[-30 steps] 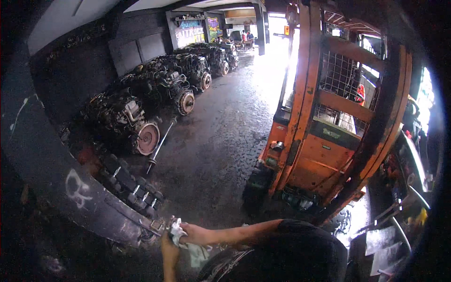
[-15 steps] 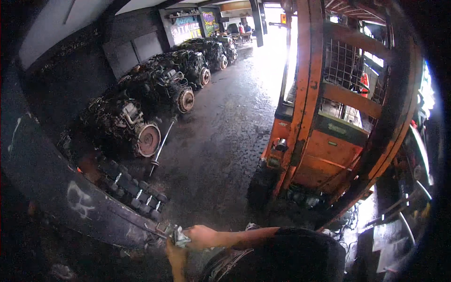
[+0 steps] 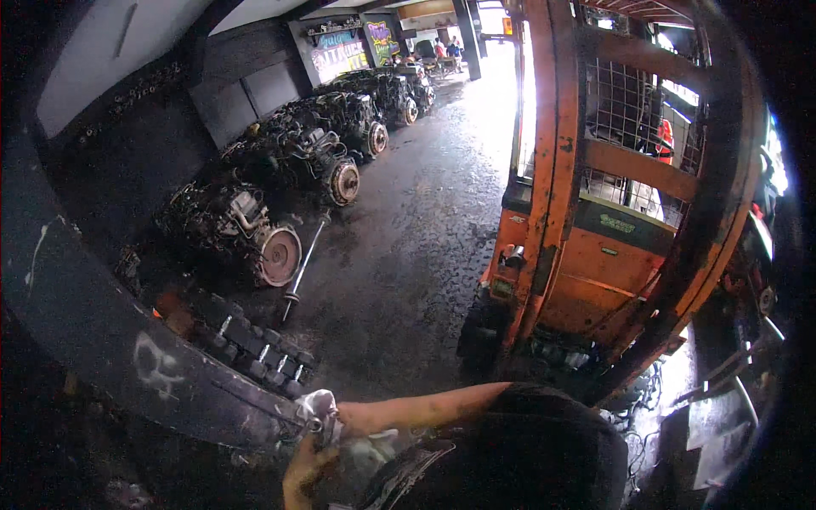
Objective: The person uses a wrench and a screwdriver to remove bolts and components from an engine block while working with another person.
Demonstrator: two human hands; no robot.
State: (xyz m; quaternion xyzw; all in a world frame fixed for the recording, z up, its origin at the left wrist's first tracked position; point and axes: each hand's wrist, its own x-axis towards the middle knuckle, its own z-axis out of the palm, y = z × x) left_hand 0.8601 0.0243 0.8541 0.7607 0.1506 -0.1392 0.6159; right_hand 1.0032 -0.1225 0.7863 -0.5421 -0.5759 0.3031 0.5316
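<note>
A crumpled white rag (image 3: 318, 403) is bunched up at the lower middle, beside the edge of a dark metal panel (image 3: 212, 391). My right hand (image 3: 333, 420) is closed on the rag, which covers most of its fingers. Just below, my left hand (image 3: 309, 464) reaches up with its fingers bent against a small, ring-like metallic piece (image 3: 315, 424) next to the rag. The kind of that piece is too blurred to make out. More pale cloth (image 3: 372, 449) shows under my right forearm, close to my dark clothing.
Dumbbells (image 3: 276, 364) and a barbell (image 3: 306, 265) lie on the dark floor (image 3: 408, 246). Several greasy engines (image 3: 246, 221) line the left wall. An orange forklift (image 3: 608, 263) stands at the right. People (image 3: 448, 51) are far back near the bright opening.
More of the white rag shows above my hands, and my right hand has shifted left into it. My left hand's wrist has swung left. The view has tilted slightly.
</note>
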